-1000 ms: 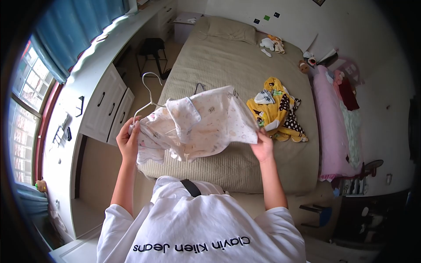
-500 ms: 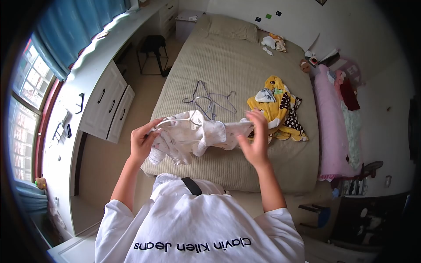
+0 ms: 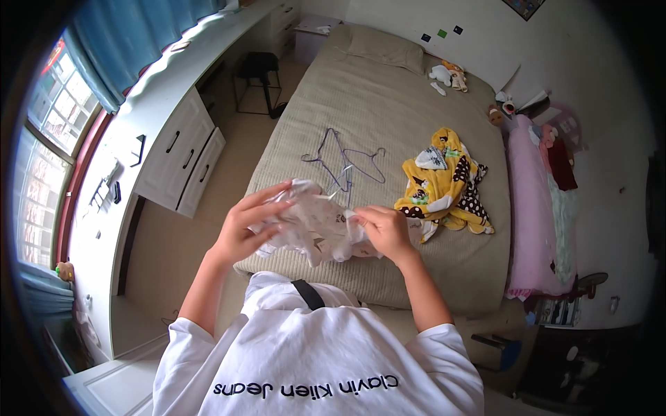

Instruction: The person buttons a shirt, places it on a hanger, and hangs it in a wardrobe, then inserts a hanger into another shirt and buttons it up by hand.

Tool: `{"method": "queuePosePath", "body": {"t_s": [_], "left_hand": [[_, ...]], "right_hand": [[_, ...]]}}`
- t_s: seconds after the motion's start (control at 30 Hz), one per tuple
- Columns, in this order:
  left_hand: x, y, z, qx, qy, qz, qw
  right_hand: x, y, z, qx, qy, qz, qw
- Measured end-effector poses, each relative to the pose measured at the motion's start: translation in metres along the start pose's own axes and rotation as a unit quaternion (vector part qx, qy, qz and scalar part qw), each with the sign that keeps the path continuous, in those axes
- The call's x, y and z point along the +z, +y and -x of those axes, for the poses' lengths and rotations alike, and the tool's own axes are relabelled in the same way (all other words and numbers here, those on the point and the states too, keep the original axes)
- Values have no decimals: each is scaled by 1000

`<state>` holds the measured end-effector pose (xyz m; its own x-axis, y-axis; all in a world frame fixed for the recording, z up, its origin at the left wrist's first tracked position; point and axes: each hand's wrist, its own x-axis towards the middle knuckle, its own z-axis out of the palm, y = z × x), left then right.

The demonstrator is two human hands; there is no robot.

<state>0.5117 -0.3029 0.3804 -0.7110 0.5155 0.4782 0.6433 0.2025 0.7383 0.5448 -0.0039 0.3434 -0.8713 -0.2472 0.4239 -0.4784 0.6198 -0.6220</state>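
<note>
A white patterned garment [image 3: 316,225] is bunched between my hands above the near edge of the bed. My left hand [image 3: 253,222] lies against its left side with the fingers spread. On the other side, my right hand [image 3: 380,227] pinches the cloth between thumb and fingers. A whitish strip, perhaps part of a hanger, sticks up from the bunched cloth; the rest of it is hidden. Just beyond the garment, thin dark hangers [image 3: 336,156] lie on the bed.
The bed [image 3: 361,90] carries a yellow garment pile [image 3: 444,180] at the right and soft toys [image 3: 449,75] near the pillow. A black stool [image 3: 258,66] stands left of the bed beside white drawers [image 3: 177,142]. Pink bedding [image 3: 531,208] is at the right.
The garment went from spread out to bunched up. My right hand let go, moved left and took hold again, while my left hand's fingers opened. The white hanger's hook is no longer clearly visible.
</note>
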Motion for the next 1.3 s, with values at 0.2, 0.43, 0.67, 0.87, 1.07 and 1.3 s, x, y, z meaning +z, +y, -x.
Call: {"method": "queuePosePath", "body": {"t_s": [0.2,0.43,0.67,0.87,1.07,1.3], "left_hand": [[-4,13,-11,-18,7,-211,977],[-22,-9,2,-63,-51,-238,968],[-34,-16,9,-86,73,-129,985],[-23,-13,3,-124,195,-40,972],[-14,15,-16,-99,129,-200,966],[19,1,-10,-107,101,-308,940]], "right_hand": [[-23,-7,-7,-5,70,-16,997],[-40,-7,0,-27,105,-33,993],[-57,-5,11,-12,122,-2,992],[-52,-8,10,-60,89,88,990],[-35,-18,9,-57,83,104,990],[-33,-18,6,-46,129,81,987]]}}
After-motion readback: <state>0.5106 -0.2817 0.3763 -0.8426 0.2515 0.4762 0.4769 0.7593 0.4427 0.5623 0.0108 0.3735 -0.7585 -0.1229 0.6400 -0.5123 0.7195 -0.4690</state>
